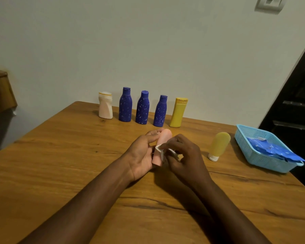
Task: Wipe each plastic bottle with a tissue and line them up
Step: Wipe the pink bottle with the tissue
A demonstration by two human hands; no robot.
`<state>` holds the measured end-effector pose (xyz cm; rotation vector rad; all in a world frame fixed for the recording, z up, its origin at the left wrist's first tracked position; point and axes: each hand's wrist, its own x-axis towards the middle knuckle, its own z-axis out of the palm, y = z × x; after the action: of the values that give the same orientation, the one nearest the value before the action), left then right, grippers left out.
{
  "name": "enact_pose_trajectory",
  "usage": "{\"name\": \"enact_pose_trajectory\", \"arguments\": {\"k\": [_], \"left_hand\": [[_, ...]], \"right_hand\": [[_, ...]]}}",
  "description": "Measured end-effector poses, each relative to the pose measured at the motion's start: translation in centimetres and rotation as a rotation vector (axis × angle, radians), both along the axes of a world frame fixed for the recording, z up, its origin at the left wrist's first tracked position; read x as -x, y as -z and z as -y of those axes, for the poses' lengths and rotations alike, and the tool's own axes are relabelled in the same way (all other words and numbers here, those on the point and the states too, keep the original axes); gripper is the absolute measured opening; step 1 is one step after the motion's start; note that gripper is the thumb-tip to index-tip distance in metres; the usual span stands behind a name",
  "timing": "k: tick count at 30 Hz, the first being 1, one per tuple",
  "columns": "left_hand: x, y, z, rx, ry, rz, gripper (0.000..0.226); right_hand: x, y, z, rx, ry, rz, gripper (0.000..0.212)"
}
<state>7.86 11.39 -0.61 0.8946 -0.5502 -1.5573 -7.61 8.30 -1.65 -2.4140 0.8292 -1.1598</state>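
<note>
Left hand, above mid-surface: grip curled round a smooth, dome-ended pink bottle, held tilted with the dome away from the person. Right hand: grip pinches a crumpled white tissue against the bottle's side.

Surface: grained wood with dark streaks.

Upright row at the far edge, each apart:
- waisted cream bottle
- first blue bottle, second blue bottle and third blue bottle, all white-flecked
- angular yellow bottle

A matte yellow tube bottle stands on its white cap near a light-blue mesh basket, which holds a crinkled blue packet.
</note>
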Motion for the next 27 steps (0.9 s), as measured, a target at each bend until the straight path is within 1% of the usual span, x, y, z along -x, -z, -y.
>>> {"name": "enact_pose_trajectory", "arguments": {"k": [3, 5, 7, 11, 14, 17, 20, 22, 24, 27], "left_hand": [[0.2, 0.1, -0.2, 0.007, 0.058, 0.030, 0.031], [0.5, 0.3, -0.2, 0.010, 0.087, 0.063, 0.030], [0.9, 0.4, -0.3, 0.017, 0.111, 0.107, 0.031], [1.4, 0.3, -0.2, 0.021, 0.133, 0.129, 0.030], [1.4, 0.5, -0.1, 0.018, 0.107, 0.123, 0.028], [1.1, 0.6, 0.0, 0.019, 0.049, 0.085, 0.028], [0.8, 0.5, 0.1, 0.039, 0.000, 0.040, 0.030], [0.7, 0.4, 0.1, 0.047, -0.017, 0.012, 0.030], [0.6, 0.2, 0.1, 0.042, -0.031, 0.001, 0.032], [0.5, 0.1, 0.0, 0.038, -0.042, 0.011, 0.033]], "right_hand": [[0.3, -0.2, 0.5, 0.038, 0.080, 0.117, 0.027], [0.7, -0.2, 0.9, 0.052, 0.139, 0.174, 0.031], [1.0, -0.3, 1.3, 0.049, 0.198, 0.208, 0.033], [1.5, -0.1, 1.9, -0.004, 0.240, 0.244, 0.027], [1.2, 0.0, 1.6, -0.027, 0.224, 0.214, 0.028], [0.6, 0.0, 1.0, -0.037, 0.163, 0.170, 0.029], [0.2, -0.2, 0.5, -0.054, 0.107, 0.171, 0.023], [0.2, -0.3, 0.2, -0.105, 0.074, 0.166, 0.018], [0.2, -0.4, -0.1, -0.158, 0.026, 0.135, 0.013], [-0.2, -0.2, -0.5, -0.165, -0.031, 0.069, 0.012]]}}
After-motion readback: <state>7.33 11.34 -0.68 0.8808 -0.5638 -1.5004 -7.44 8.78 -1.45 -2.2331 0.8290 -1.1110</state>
